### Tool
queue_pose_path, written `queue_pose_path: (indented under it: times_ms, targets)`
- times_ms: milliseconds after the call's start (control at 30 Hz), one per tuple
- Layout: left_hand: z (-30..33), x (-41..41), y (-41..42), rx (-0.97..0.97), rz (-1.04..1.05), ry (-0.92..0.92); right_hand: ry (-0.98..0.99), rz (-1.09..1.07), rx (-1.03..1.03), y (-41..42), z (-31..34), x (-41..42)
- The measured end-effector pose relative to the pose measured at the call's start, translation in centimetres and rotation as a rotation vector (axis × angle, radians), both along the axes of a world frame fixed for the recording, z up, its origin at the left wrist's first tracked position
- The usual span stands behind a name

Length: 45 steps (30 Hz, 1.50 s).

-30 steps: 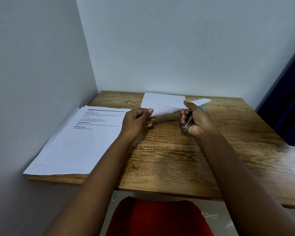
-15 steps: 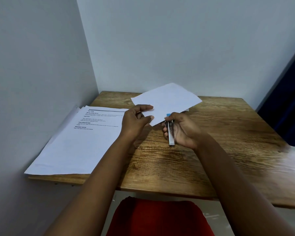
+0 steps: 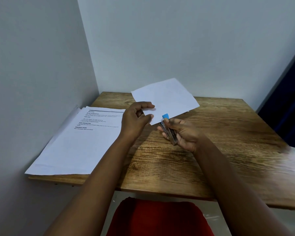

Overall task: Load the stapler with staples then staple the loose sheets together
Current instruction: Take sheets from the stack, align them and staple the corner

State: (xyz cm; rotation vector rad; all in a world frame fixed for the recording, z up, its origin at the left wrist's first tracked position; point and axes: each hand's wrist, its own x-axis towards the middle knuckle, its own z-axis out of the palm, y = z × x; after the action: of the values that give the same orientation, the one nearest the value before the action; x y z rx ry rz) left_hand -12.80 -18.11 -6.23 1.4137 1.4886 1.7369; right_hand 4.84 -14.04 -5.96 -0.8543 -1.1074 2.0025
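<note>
We are holding the loose sheets point(image 3: 167, 99) above the table point(image 3: 211, 159), light and floppy, so we are judging the near corner the best hold. Our left hand point(image 3: 136, 120) is pinching that corner, while at its 3 o'clock our right hand point(image 3: 182, 133) is gripping the small, rigid stapler point(image 3: 169, 130), its nose biting the sheets' near edge.

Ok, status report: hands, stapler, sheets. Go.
Left hand pinches loose sheets lifted off table. Right hand grips stapler, blue tip at sheets' near corner. Printed stack lies left on table; nothing blocking.
</note>
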Motion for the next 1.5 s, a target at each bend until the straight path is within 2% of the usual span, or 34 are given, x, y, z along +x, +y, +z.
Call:
queue_pose_path:
  times_ms: [233, 867, 1200, 1333, 1500]
  targets:
    - [0.0, 0.1, 0.1, 0.039, -0.001, 0.052, 0.096, -0.08, -0.064, 0.3, -0.2, 0.1]
    - [-0.1, 0.6, 0.2, 0.05, 0.006, 0.076, 0.009, -0.136, 0.042, 0.3, -0.4, -0.2]
    - [-0.3, 0.9, 0.2, 0.057, -0.002, 0.054, 0.021, -0.248, 0.047, 0.2, -0.7, -0.4]
    - [-0.2, 0.9, 0.2, 0.058, 0.011, 0.046, 0.019, -0.189, 0.065, 0.1, -0.3, -0.2]
    - [-0.1, 0.5, 0.2, 0.024, -0.03, -0.061, 0.125, -0.148, -0.049, 0.2, 0.1, 0.6]
